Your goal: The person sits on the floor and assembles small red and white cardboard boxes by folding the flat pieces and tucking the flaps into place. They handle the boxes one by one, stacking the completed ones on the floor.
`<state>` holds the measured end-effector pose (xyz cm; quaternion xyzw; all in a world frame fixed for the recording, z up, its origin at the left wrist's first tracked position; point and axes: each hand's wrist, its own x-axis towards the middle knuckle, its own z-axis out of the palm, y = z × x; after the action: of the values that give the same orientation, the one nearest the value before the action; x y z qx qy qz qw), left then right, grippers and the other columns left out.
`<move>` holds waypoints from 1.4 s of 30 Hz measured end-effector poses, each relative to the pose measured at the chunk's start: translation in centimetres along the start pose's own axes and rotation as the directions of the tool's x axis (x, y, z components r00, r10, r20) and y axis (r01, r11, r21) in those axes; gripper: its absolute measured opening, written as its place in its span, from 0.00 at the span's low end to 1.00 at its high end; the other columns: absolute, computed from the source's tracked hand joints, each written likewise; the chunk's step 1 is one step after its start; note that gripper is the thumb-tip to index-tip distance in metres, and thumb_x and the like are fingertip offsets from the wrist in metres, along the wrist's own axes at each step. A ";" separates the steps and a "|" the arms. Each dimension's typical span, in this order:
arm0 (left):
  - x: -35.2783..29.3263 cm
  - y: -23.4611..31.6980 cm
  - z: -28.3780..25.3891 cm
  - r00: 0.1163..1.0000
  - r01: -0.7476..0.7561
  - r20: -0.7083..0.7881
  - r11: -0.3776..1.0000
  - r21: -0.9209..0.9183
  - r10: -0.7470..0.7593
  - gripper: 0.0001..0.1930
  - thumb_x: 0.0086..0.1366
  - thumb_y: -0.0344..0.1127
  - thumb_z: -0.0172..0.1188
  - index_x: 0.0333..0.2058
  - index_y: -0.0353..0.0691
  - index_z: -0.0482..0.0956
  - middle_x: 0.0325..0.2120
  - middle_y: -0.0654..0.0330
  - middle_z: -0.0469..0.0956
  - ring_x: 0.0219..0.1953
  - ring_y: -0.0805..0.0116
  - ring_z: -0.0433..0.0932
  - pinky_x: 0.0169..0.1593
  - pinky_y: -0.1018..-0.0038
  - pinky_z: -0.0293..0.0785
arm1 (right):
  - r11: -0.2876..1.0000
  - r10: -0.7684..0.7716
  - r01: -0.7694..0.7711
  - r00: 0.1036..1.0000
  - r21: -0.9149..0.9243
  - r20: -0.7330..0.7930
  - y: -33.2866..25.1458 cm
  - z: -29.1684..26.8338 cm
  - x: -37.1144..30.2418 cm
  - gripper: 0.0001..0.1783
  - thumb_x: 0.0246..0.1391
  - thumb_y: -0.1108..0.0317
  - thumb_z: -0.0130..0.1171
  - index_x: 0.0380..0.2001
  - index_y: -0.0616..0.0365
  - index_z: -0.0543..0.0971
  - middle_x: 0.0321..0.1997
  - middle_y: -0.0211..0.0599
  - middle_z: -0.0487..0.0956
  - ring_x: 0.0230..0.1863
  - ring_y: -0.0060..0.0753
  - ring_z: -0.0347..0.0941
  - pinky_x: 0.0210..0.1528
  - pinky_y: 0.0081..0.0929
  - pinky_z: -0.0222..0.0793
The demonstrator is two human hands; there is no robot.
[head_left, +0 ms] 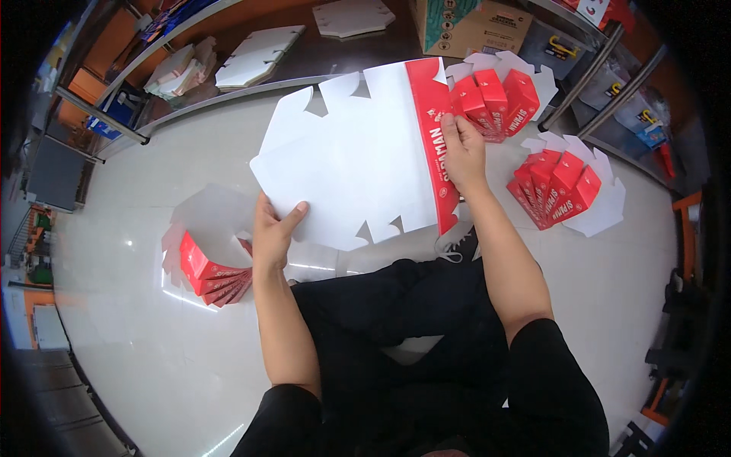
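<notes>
Well, black trousers [396, 305]: ours, on the near side of the white carton blank [343, 152].
Left hand [276, 232]: we have this grip pinched on the blank's near left edge, thumb on the white face, fingers mostly hidden underneath.
Left red cartons [217, 278]: a fanned bunch on the floor [137, 259], left of the blank and nearer us; our left hand is the closer one.
White carton blank: we hold it up between both grips, long axis roughly left to right; it lies beyond and rightward of the left grip, leftward of the right.
Right hand [466, 156]: this grip is closed on the red band [426, 91] at the blank's right end, around midway along; what sits behind it we cannot tell.
Right red cartons [560, 186]: on the floor, well right of the blank.
Farther red cartons [499, 99]: just past the blank's far right corner, partly behind it.
Shelf [331, 53]: beyond the blank, bearing flat white sheets [259, 57] and a brown box [487, 29].
</notes>
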<state>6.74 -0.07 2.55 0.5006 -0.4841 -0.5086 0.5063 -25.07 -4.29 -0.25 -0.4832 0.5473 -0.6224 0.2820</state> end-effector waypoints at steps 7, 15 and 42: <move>-0.8 0.2 0.0 0.984 0.154 -0.043 0.954 -0.257 -0.170 0.30 0.51 0.27 0.66 0.55 0.30 0.70 0.46 0.48 0.77 0.48 0.55 0.78 0.52 0.61 0.76 | 0.878 0.172 -0.220 0.974 0.424 0.149 -0.7 -0.1 -0.6 0.25 0.70 0.48 0.47 0.48 0.60 0.77 0.38 0.29 0.78 0.39 0.18 0.73 0.41 0.23 0.70; -1.8 -0.2 3.1 0.991 0.132 0.041 0.969 -0.208 -0.126 0.27 0.54 0.29 0.64 0.54 0.29 0.72 0.45 0.52 0.78 0.46 0.57 0.78 0.52 0.64 0.74 | 0.454 0.064 -0.544 0.810 0.706 0.583 -0.4 0.7 -3.5 0.37 0.67 0.34 0.36 0.60 0.55 0.69 0.49 0.34 0.80 0.47 0.28 0.79 0.50 0.32 0.77; -2.0 -3.5 4.7 0.976 0.196 0.133 0.962 -0.191 -0.173 0.41 0.66 0.60 0.59 0.62 0.29 0.63 0.55 0.52 0.75 0.55 0.61 0.76 0.58 0.66 0.71 | 0.877 0.446 -0.468 0.877 0.111 0.179 3.3 6.4 -4.6 0.41 0.67 0.34 0.37 0.27 0.66 0.77 0.31 0.47 0.80 0.36 0.40 0.77 0.44 0.40 0.69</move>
<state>1.94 1.96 -0.76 0.4593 -0.4091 -0.6283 0.4763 -18.12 -3.60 -5.14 -0.3620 0.5751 -0.5399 0.4967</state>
